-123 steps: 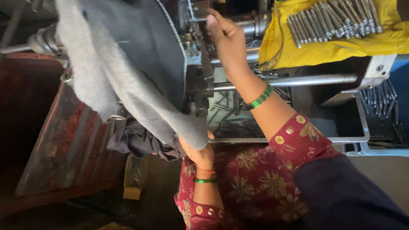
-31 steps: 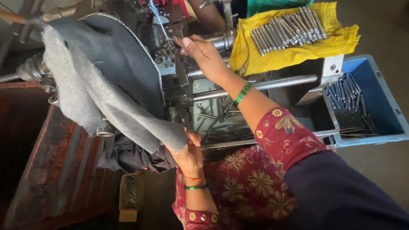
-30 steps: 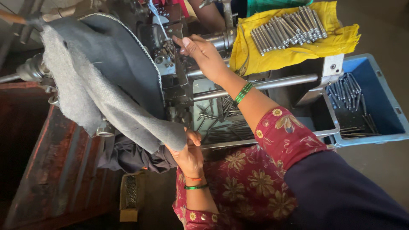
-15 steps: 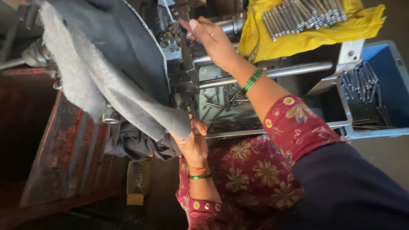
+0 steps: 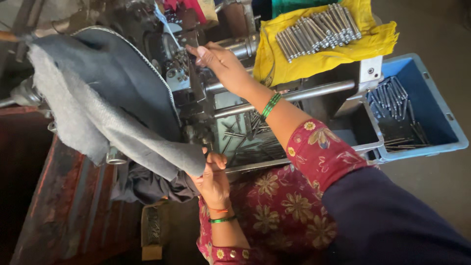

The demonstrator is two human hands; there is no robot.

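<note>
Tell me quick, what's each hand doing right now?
Left hand: closed, gripping the lower edge of the grey felt-like cloth.
Right hand: fingers extended, touching the dark metal machine, holding nothing.

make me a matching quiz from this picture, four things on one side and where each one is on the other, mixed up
Things:
1. grey cloth
2. yellow cloth
3. blue bin
4. green bangles

Places:
A. on the wrist of the right hand, which reaches up to the machine
B. at the far right, with loose metal pins lying in it
C. draped over the machine at the left, its lower corner pinched by the left hand
D. at the top, under a row of metal pins

Pairs: 1-C, 2-D, 3-B, 4-A
</note>
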